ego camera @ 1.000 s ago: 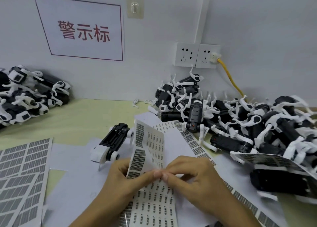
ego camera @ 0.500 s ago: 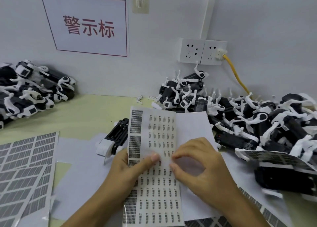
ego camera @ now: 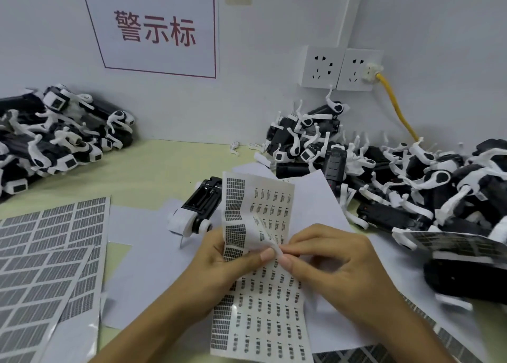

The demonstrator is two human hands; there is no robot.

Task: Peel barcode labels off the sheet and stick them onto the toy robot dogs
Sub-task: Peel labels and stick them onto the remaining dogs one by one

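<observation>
Peeling step: left hand [ego camera: 225, 264] is gripping the barcode label sheet [ego camera: 263, 302] near centre; right hand [ego camera: 332, 264] is pinching a label's edge. Next, sticking it on the toy robot dog [ego camera: 196, 211] just beyond calls for clean lifting.

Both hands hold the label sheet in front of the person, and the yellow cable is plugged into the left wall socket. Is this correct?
Not quite. In the head view the yellow cable goes into the right wall socket, not the left one. The rest holds: the left hand and right hand both hold the label sheet.
</observation>
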